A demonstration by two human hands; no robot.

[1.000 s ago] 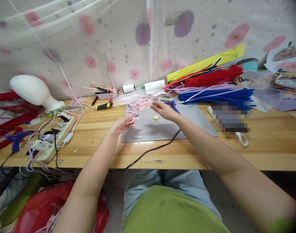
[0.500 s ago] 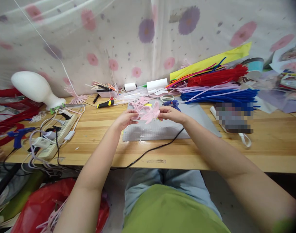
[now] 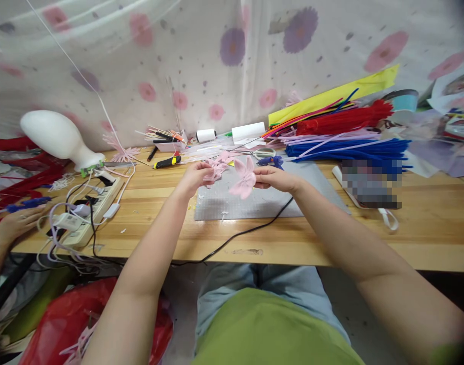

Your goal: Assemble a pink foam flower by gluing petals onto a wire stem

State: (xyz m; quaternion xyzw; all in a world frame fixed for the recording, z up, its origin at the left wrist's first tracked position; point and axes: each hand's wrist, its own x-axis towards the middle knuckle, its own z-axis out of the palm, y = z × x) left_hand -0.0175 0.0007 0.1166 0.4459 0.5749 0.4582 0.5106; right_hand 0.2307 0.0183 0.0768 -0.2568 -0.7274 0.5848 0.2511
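Pinched in the fingers of my right hand is a pale pink fuzzy pipe-cleaner flower, its petals spread, held over the grey mat. My left hand has its fingertips closed on a second pink pipe-cleaner flower, partly hidden by the fingers. A small gap shows between the two flowers. Just behind my right hand lies a blue glue gun, partly covered by it. Scissors rest at the mat's back edge.
Bundles of red and blue pipe cleaners lie at the back right. A yellow-black cutter sits back left. Left are a power strip, a white foam head and another person's hand at a blue glue gun.
The two flowers, overlapping before, are now apart, and the right one has turned to show its petals differently. At far left, the other person's hand has reached further in to the glue gun.
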